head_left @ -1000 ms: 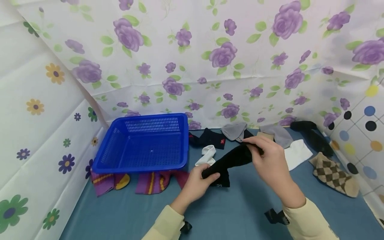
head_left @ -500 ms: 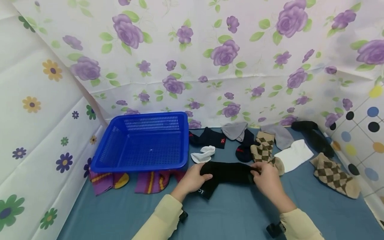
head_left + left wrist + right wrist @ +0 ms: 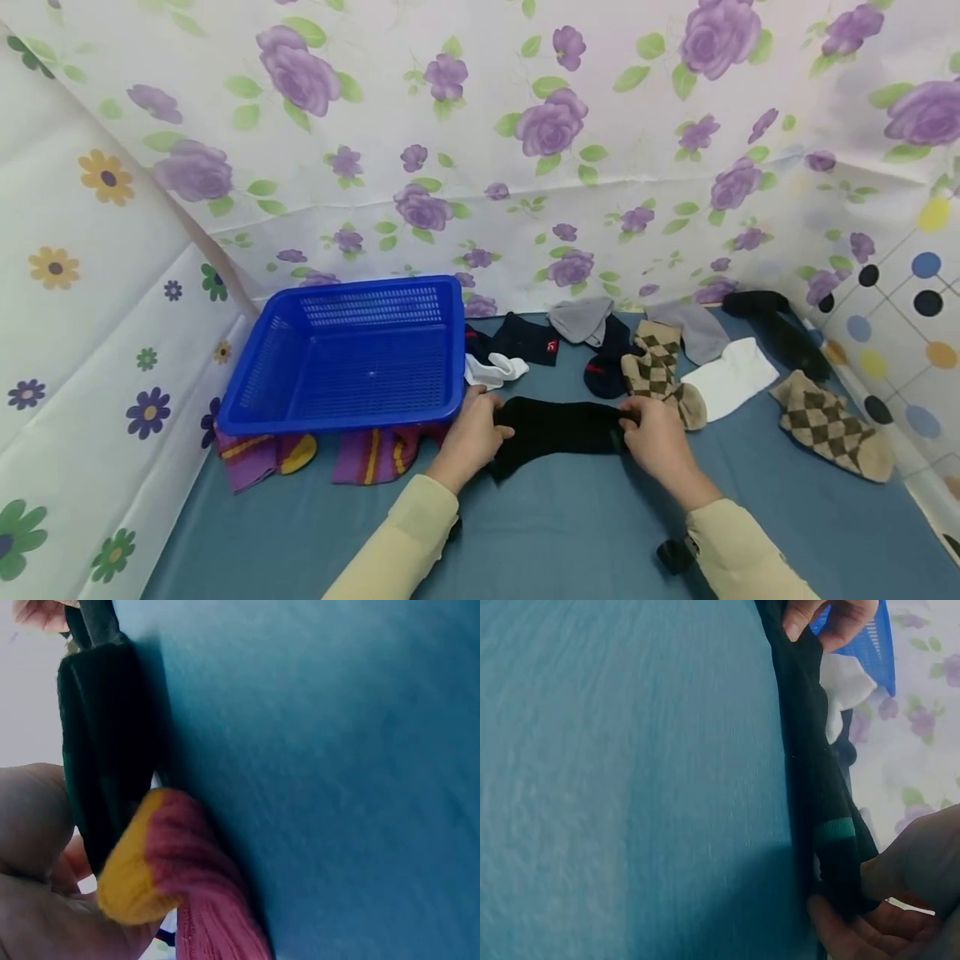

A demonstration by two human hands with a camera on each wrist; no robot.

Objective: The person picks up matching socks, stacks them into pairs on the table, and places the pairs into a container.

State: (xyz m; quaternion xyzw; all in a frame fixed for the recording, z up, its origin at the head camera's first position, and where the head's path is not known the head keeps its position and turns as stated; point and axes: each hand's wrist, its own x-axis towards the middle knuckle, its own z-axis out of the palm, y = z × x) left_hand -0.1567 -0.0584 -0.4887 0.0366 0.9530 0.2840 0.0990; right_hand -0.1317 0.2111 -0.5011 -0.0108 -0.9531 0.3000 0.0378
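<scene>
A black sock (image 3: 558, 427) stretches sideways between my two hands, low over the blue cloth. My left hand (image 3: 474, 437) pinches its left end, beside the basket's front right corner. At the other end my right hand (image 3: 663, 446) grips the cuff between thumb and fingers. A green band (image 3: 835, 830) shows near that cuff in the right wrist view. Part of the sock bends down toward me below my left hand. In the left wrist view a pink sock with a yellow patch (image 3: 139, 862) overlaps my left fingers.
A blue plastic basket (image 3: 457, 350) stands at the left, over purple striped socks (image 3: 371, 457). Behind the black sock lie a white sock (image 3: 495, 369), dark socks (image 3: 525, 339), grey socks (image 3: 581, 320), checked socks (image 3: 652, 367) and another white sock (image 3: 731, 379). A flowered sheet (image 3: 495, 250) hangs behind.
The black sock was raised and slanted; both hands have lowered it and drawn it out level. The flap with white lettering below my left hand no longer shows its lettering.
</scene>
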